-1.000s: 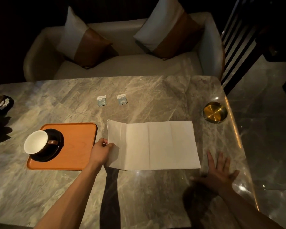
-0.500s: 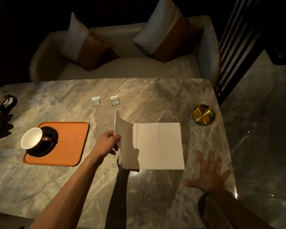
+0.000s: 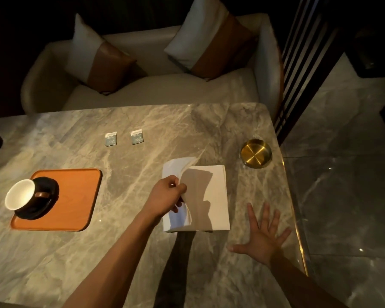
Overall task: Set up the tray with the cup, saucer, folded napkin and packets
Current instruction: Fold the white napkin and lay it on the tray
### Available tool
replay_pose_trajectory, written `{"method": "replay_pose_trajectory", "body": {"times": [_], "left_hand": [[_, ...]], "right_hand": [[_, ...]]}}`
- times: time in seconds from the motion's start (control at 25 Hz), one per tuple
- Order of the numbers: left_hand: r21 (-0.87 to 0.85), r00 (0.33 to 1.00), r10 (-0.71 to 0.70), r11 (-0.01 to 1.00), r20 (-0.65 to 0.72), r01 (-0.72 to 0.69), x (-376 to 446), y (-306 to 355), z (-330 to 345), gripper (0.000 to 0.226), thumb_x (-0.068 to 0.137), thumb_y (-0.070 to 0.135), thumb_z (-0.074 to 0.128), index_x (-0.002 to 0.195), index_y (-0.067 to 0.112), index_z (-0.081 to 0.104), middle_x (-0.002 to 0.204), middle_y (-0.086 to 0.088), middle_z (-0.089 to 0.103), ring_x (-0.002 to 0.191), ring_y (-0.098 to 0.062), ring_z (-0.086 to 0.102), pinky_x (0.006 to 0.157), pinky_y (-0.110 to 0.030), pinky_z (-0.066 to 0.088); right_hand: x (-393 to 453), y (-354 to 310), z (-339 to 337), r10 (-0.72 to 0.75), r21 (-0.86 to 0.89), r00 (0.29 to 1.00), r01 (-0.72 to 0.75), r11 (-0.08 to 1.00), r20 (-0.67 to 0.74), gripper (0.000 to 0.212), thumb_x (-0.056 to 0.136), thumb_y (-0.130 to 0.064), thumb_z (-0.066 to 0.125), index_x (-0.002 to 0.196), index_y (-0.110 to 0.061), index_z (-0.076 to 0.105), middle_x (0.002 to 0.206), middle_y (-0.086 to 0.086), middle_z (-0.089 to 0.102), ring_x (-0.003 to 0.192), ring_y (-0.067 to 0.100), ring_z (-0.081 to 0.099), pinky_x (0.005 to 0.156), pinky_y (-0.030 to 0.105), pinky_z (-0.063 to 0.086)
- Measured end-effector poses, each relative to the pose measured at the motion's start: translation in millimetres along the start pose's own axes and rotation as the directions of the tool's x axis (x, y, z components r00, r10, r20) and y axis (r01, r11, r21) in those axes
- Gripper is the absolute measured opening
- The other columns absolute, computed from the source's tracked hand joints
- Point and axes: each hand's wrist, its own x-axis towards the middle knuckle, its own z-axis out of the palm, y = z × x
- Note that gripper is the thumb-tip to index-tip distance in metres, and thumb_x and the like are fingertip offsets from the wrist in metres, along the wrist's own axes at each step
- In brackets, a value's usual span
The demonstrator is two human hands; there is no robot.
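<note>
Head view: left hand (image 3: pixel 165 196) fingers pinch the napkin (image 3: pixel 211 196) flap, lifted and curling over the flat half, which lies toward the tabletop's (image 3: pixel 142 252) right edge. Right hand (image 3: pixel 263 237) rests just right of the napkin, fingers spread wide, holding nothing. Two packets (image 3: pixel 123 138) lie side by side toward the far edge. Cup (image 3: pixel 20 194) sits on saucer (image 3: pixel 46 197) on the tray's (image 3: pixel 76 196) left end, near the left edge.
</note>
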Motion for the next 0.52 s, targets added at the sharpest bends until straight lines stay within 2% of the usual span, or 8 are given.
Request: {"method": "replay_pose_trajectory", "body": {"times": [0.12,0.2,0.36,0.52], "left_hand": [[0.048,1.0,-0.017,0.999,0.025,0.016,14.8,-1.3,47.7,0.018,0.089,0.024,0.057,0.084,0.007,0.062,0.06,-0.003,0.069,0.052,-0.016,0.065,0.046,-0.024,0.051],[0.068,0.997,-0.047,0.997,0.067,0.042,23.6,-4.8,80.4,0.02,0.092,0.026,0.057,0.088,0.007,0.06,0.064,-0.004,0.07,0.056,-0.017,0.067,0.048,-0.027,0.056],[0.219,0.987,-0.072,0.975,0.142,0.04,33.5,-14.5,127.3,0.02,0.094,0.035,0.053,0.094,0.015,0.059,0.079,-0.006,0.072,0.067,-0.022,0.069,0.07,-0.041,0.062],[0.342,0.974,-0.112,0.939,0.195,0.039,35.7,-22.7,133.4,0.024,0.092,0.039,0.052,0.099,0.017,0.058,0.095,-0.008,0.072,0.081,-0.027,0.07,0.079,-0.047,0.06]], "right_hand": [[0.6,-2.6,-0.3,0.024,-0.027,0.999,-0.024,0.999,-0.021,0.146,0.041,-0.09,0.065,0.132,-0.051,-0.043,0.139,0.0,-0.06,0.126,0.031,-0.056,0.104,0.074,-0.018],[1.6,-4.6,1.3,0.05,-0.041,0.998,-0.052,0.998,-0.038,0.146,0.043,-0.088,0.066,0.132,-0.05,-0.044,0.14,0.001,-0.059,0.129,0.034,-0.052,0.105,0.074,-0.016],[4.3,-2.7,5.6,0.048,-0.042,0.995,-0.052,0.998,-0.083,0.146,0.045,-0.088,0.066,0.135,-0.049,-0.041,0.143,0.003,-0.057,0.131,0.035,-0.05,0.106,0.073,-0.016],[7.3,4.7,10.4,-0.008,-0.017,0.992,0.006,1.0,-0.122,0.14,0.046,-0.091,0.06,0.141,-0.048,-0.034,0.146,0.002,-0.053,0.133,0.035,-0.049,0.105,0.073,-0.016]]}}
